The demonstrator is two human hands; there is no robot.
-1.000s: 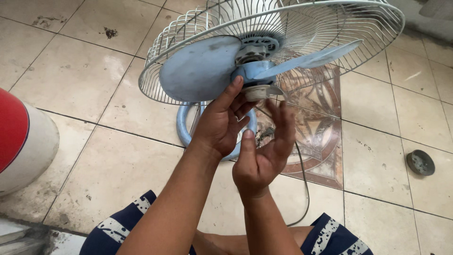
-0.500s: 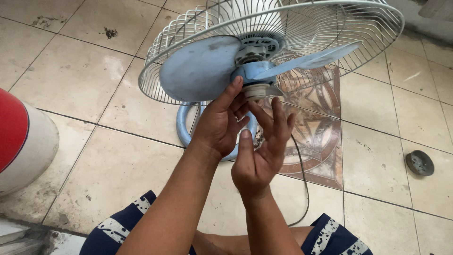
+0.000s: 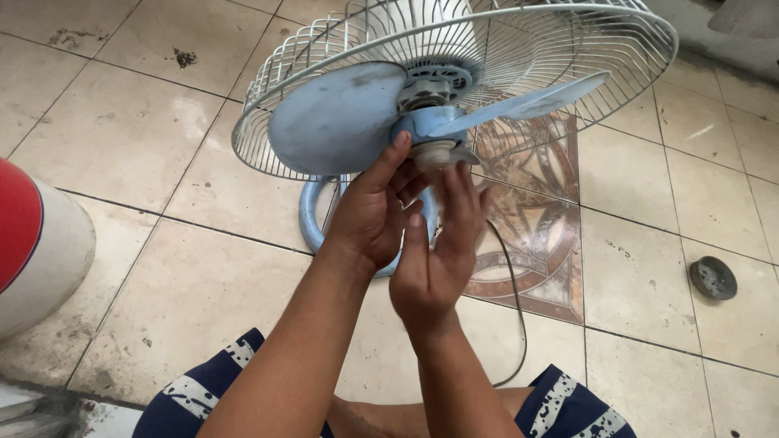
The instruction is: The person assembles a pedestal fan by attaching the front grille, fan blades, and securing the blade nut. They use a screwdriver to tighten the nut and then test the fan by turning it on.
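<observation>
Floor: beige tiled floor (image 3: 162, 146), stained, with one patterned brown tile (image 3: 535, 235).
Fan: blue fan blades (image 3: 349, 122) sit inside a grey wire guard (image 3: 568, 65), tilted over the floor.
Left hand (image 3: 373, 215): fingers curled around the pale hub cap (image 3: 434, 152).
Right hand (image 3: 434, 251): open, fingers touching the cap from below.
Nearby: blue base ring (image 3: 312, 215), cord (image 3: 515, 324), round dark cap (image 3: 712, 277) well apart.

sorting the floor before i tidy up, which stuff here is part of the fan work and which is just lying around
In hand:
left hand and right hand at the fan hub cap
blue fan blades
wire rear guard
blue ring base
cord

Lying about:
round dark cap on the tiles
red and white container
</observation>
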